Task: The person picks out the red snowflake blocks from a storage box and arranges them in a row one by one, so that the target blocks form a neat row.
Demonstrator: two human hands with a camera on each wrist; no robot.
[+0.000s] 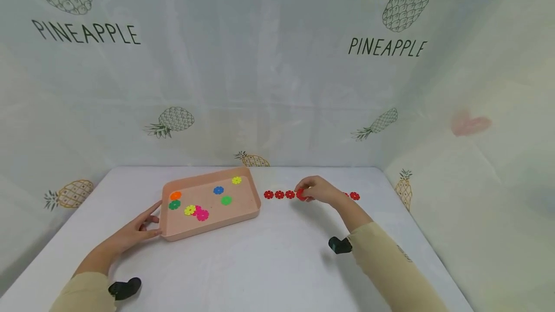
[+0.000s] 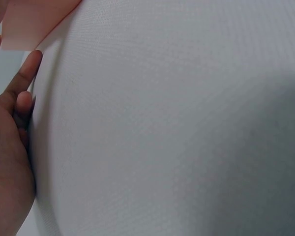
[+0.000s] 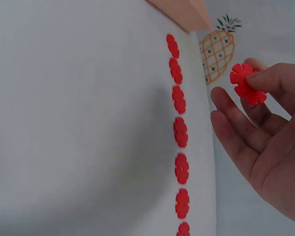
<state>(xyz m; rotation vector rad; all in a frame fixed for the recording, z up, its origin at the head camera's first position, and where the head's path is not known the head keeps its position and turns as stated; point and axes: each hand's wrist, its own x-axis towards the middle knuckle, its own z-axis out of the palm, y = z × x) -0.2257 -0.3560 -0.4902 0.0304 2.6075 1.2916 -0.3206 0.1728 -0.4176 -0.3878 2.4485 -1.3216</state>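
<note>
Between thumb and forefinger, my right hand (image 1: 318,190) pinches a red flower-shaped plastic disc (image 3: 248,84). It is held above a straight row of matching red discs (image 3: 181,132) on the white table, and in the head view the hand covers part of that row. My left hand (image 1: 132,230) rests at the left end of a pink tray (image 1: 208,227), fingers extended and touching its side. Inside the tray lie several loose flower discs: an orange one (image 1: 175,196), a blue one (image 1: 218,190), plus green, yellow and pink ones.
A white cloth covers the table (image 1: 243,273). Behind it hangs a pale curtain (image 1: 277,71) printed with pineapples. The tray stands left of the red row, its right end close to the nearest disc. Dark straps (image 1: 125,289) show at both wrists.
</note>
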